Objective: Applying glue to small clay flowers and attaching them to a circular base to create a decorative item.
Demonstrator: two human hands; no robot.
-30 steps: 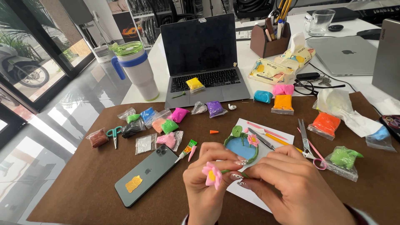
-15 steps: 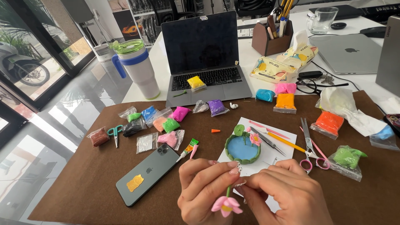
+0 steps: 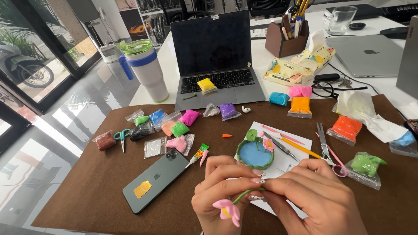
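My left hand (image 3: 222,191) and my right hand (image 3: 311,196) meet near the table's front edge, both pinching a thin green clay stem (image 3: 246,194). A pink clay flower with a yellow centre (image 3: 227,210) hangs at the stem's lower left end. Just beyond my fingers a round blue clay pond with a green rim (image 3: 255,153) rests on a white paper sheet (image 3: 292,150), bearing a green leaf and a small pink flower (image 3: 268,145).
Brown mat (image 3: 78,191) covers the table. A dark phone (image 3: 155,179) lies left of my hands. Bags of coloured clay (image 3: 174,126), scissors (image 3: 325,148), sculpting tools (image 3: 283,146), an open laptop (image 3: 217,56), a tumbler (image 3: 146,69) and tissues (image 3: 300,63) lie around.
My hands dropped from over the pond toward the front edge. The flower swung from up between my fingers to hanging low at the left, with the green stem now showing.
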